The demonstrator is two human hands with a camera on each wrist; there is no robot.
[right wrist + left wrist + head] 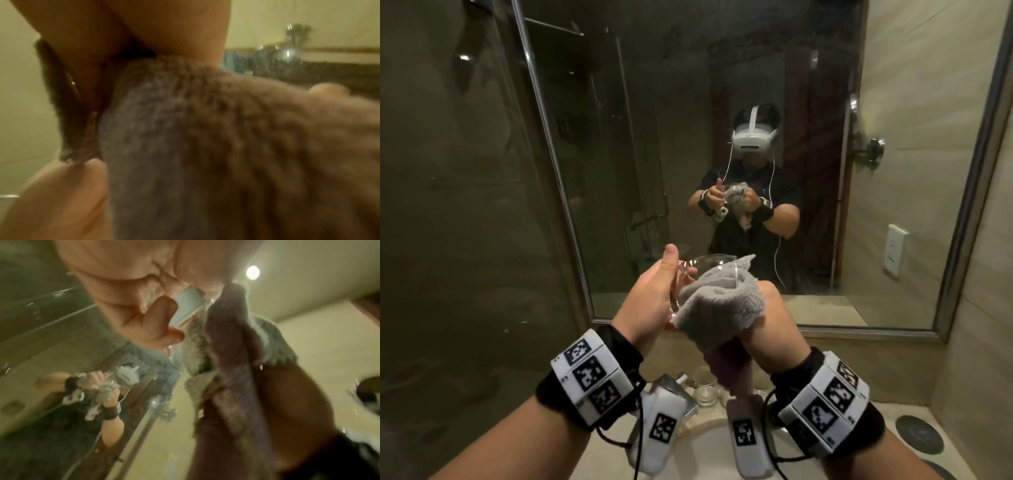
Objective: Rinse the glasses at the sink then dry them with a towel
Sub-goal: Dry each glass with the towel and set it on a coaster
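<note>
My left hand (654, 291) grips a clear glass (709, 265) held up in front of the mirror, thumb raised along its side. A grey towel (722, 301) is stuffed into the glass and spills over its rim. My right hand (767, 325) holds that towel from below and the right, its fingers mostly hidden under the cloth. In the left wrist view the left hand's fingers (156, 321) curl round the glass base (188, 305) beside the towel (230, 353). The towel (205, 146) fills the right wrist view. A second glass (703, 385) stands by the sink below.
A large mirror (722, 137) faces me and reflects a person in a white headset. The white sink basin (709, 442) lies under my wrists, with a chrome tap (678, 387) behind it. A dark round coaster (919, 435) sits on the counter at right. A glass shower partition is left.
</note>
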